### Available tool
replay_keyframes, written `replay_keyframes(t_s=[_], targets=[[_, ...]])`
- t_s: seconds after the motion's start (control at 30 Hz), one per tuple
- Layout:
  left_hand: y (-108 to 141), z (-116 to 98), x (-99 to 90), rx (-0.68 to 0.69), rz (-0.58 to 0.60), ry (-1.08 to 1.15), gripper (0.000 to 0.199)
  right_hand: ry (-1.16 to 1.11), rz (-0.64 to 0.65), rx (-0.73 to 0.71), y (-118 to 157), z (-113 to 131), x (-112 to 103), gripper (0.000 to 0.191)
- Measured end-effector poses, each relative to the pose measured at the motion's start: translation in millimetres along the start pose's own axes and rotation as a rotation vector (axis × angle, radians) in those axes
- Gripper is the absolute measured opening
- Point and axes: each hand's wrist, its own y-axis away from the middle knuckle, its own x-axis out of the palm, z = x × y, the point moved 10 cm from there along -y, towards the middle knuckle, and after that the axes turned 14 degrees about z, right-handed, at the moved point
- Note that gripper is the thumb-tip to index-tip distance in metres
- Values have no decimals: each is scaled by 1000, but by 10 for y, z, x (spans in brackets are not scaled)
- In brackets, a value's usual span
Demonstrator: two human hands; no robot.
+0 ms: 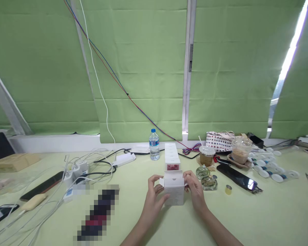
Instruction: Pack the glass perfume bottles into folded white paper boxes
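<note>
left hand (155, 195), right hand (195, 191) flank white box (174, 194) (fingers (152, 179) bent)

My left hand (155, 196) and right hand (195, 193) hold an open white box (175, 195), glass containers (208, 183) to the right

Left hand (153, 197) curled, thumb spread; right hand (195, 192) curled inward; forearms (136, 232) (both bare) converging forward.
</note>
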Motion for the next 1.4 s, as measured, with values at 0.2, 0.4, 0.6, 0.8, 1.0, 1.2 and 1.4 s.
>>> replay_keyframes(t_s=[0.2,0.4,0.6,0.8,1.0,1.2,1.4], targets=[[15,100,-20,-21,-32,72,41,-57,28,-2,-32,1,18,45],[27,105,3,-5,-21,118,32,-73,87,3,-50,13,21,37],[32,55,-16,11,-12,81,25,-70,205,-9,-51,79,130,24],[28,54,-52,22,9,24,39,0,264,-23,-46,100,214,25],[71,37,-127,39,44,-108,30,278,413,-83,43,233,308,36],[107,117,-155,-41,1,-101,31,645,433,-257,161,377,351,15],[17,220,-141,-111,25,-26,33,632,420,-194,28,218,371,16]])
